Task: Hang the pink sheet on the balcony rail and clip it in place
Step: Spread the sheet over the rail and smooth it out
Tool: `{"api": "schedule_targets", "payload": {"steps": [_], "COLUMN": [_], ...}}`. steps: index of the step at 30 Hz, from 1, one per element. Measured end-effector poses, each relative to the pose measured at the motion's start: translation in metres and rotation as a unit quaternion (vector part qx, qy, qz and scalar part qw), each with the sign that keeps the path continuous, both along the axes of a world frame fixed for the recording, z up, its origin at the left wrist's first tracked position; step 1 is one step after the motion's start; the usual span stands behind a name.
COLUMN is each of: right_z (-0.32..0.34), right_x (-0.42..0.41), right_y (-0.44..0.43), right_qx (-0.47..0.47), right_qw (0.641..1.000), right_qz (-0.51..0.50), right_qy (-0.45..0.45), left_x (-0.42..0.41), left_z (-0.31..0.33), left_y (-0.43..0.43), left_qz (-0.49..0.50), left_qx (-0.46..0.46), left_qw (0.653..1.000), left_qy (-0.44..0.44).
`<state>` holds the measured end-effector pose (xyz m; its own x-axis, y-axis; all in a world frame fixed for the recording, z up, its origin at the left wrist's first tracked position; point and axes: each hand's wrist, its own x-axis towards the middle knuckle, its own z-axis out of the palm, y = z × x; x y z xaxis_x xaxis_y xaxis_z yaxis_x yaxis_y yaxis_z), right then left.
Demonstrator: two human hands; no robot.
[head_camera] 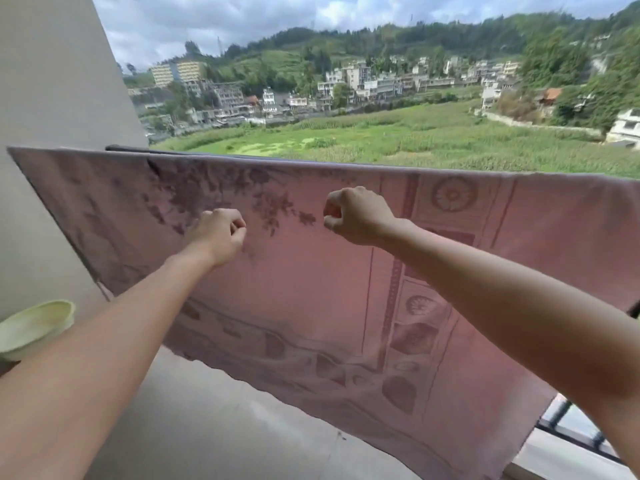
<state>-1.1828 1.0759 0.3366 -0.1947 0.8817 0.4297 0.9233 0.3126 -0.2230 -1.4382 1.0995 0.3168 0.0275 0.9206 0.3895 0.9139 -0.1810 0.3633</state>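
The pink sheet with a darker floral and shell pattern hangs spread over the dark balcony rail, draping down toward the floor. My left hand is curled into a loose fist in front of the sheet's upper middle, fingers pinched together. My right hand is also curled, a little higher and to the right, thumb against fingers. Whether either hand pinches the fabric or holds a small clip I cannot tell. No clip shows on the rail.
A pale green plastic basin sits at the lower left by the beige wall. Black railing bars show at the lower right. Beyond the rail lie fields, houses and hills.
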Motion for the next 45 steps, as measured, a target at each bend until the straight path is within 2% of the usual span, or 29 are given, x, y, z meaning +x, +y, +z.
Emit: {"api": "schedule_targets", "payload": {"steps": [4,7,11,18,22,27,33,40,45], "right_z": [-0.020,-0.021,-0.030,-0.038,-0.014,-0.007,-0.032,-0.053,-0.041], "right_x": [-0.087,-0.165,-0.199,-0.345,-0.430,-0.525,-0.634,-0.762,-0.822], "right_y": [0.044,0.077,0.107,0.202,0.261,0.318,0.386,0.474,0.529], "right_qx": [-0.068,-0.073,-0.077,-0.067,-0.081,-0.094,-0.098,-0.112,-0.104], "right_qw": [0.997,0.994,0.993,0.983,0.978,0.970,0.964,0.973,0.982], "right_qz": [0.020,0.062,0.065,0.154,0.181,0.212,0.230,0.185,0.142], "right_qy": [-0.021,-0.054,-0.065,-0.074,-0.058,-0.068,-0.089,-0.078,-0.065], "left_x": [-0.105,-0.197,-0.254,-0.389,-0.451,-0.523,-0.629,-0.777,-0.860], "left_z": [-0.013,-0.025,-0.046,-0.046,-0.015,-0.013,-0.047,-0.071,-0.056], "left_y": [0.005,0.001,0.006,0.037,0.071,0.109,0.172,0.269,0.351], "left_qz": [0.061,0.129,0.156,0.235,0.270,0.291,0.287,0.236,0.210], "left_qx": [-0.072,-0.120,-0.162,-0.173,-0.169,-0.174,-0.202,-0.227,-0.225], "left_qw": [0.995,0.982,0.973,0.956,0.948,0.941,0.936,0.944,0.949], "left_qy": [0.042,0.059,0.046,0.029,0.017,-0.004,-0.020,-0.048,-0.063]}}
